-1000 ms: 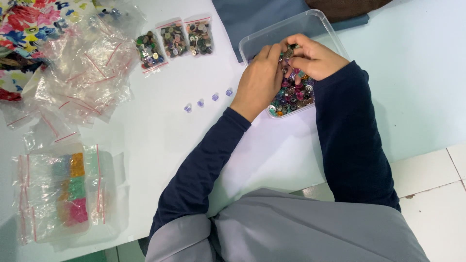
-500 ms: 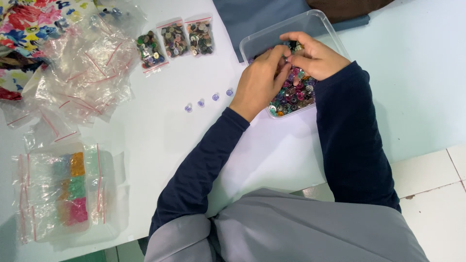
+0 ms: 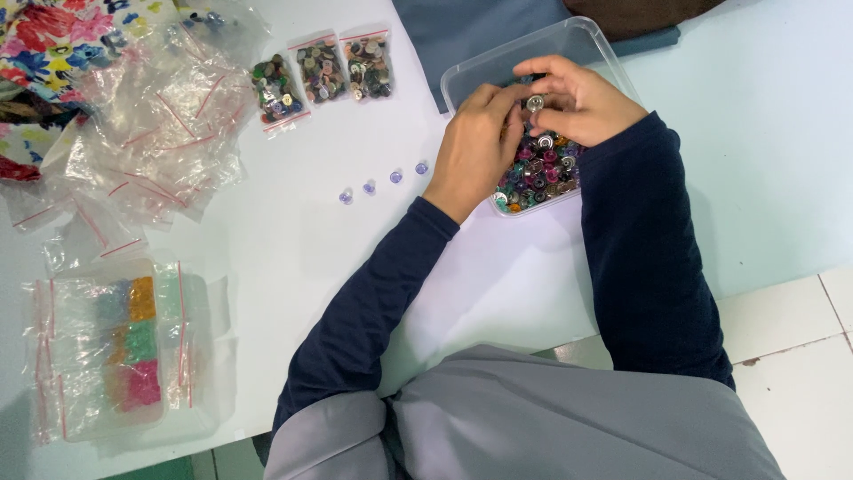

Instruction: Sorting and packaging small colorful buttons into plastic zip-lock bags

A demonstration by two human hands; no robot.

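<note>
Both hands meet over a clear plastic tub (image 3: 480,69) in the upper middle of the frame, which is heaped with small round multicoloured studs (image 3: 538,173). The left hand (image 3: 475,147) lies palm-down across the tub's left side, fingers curled inward and bunched against the right hand; what its fingertips hold cannot be told. The right hand (image 3: 582,102) comes in from the right with its fingers bent, pinching a small silvery stud (image 3: 535,103) between thumb and forefinger just above the heap. Working directly over the tub looks sensible, since anything dropped would land back among the rest. Both forearms, in dark blue sleeves, run up from the lower middle of the frame and converge at the tub, elbows apart, wrists close together.

Just left of the left wrist, four pale violet studs (image 3: 382,182) sit in a short slanting row on the white table (image 3: 293,267), seemingly laid out apart from the rest. Three small filled zip bags (image 3: 320,73) lie side by side at the upper middle-left. A loose pile of empty clear zip bags (image 3: 151,133) fills the upper left, near a flowered cloth (image 3: 44,44). At lower left, a clear compartment box (image 3: 133,347) holds orange, green and pink beads inside a bag.
</note>
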